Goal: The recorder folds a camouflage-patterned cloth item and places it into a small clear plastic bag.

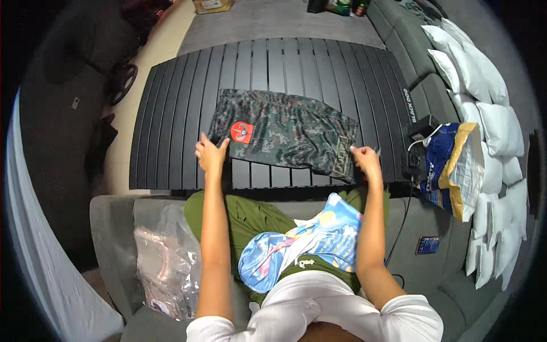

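Note:
Dark green camouflage shorts (285, 128) lie folded flat across a black slatted table (171, 125). A round emblem on a red patch (241, 133) sits near their left side, and a lettered tan panel is at the lower right end. My left hand (211, 155) is closed on the lower left edge of the shorts, its thumb beside the red patch. At the opposite end, my right hand (366, 161) pinches the right edge next to the tan panel. A small dark bit shows by its knuckles, too small to make out. Both wrists are just over the table's near edge.
A light blue printed cloth (307, 242) rests on my lap. Clear plastic packaging with pink contents (165, 271) lies on the grey sofa at left. At right are a phone (428, 245), a black box with cable (423, 127), a blue-and-yellow bag (447, 171) and several white packets (494, 171).

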A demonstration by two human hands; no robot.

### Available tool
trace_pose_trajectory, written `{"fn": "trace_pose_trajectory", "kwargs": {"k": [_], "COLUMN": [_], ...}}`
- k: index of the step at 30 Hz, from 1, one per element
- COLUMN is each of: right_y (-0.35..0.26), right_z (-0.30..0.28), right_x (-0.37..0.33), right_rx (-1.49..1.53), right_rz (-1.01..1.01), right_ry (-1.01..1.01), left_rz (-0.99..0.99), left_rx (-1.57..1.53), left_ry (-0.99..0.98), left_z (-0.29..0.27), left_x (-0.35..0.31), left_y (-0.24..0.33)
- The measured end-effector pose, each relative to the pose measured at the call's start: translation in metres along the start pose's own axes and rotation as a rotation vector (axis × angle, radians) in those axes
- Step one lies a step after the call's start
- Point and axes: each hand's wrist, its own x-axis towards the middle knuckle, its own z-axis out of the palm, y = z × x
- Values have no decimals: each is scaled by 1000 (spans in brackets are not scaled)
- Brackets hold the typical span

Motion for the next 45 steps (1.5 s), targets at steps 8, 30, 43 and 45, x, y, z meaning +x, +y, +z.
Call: {"fn": "trace_pose_trajectory", "kwargs": {"k": [8, 30, 43, 45], "right_y": [-33, -53, -2, 8], "right_z": [-12, -28, -5, -7], "right_x": [-20, 41, -36, -44], "right_rx": [-25, 509, -404, -513], "right_rz": [-145, 28, -572, -602], "right_ry": [169, -272, 278, 247], "left_rz": [-127, 97, -2, 17], "left_rx": [-14, -410, -761, -463], "left_ry": [-149, -281, -434, -468], "left_z": [-33, -3, -5, 2], "left_x": [5, 42, 41, 47], "left_y": [-46, -61, -69, -78]}}
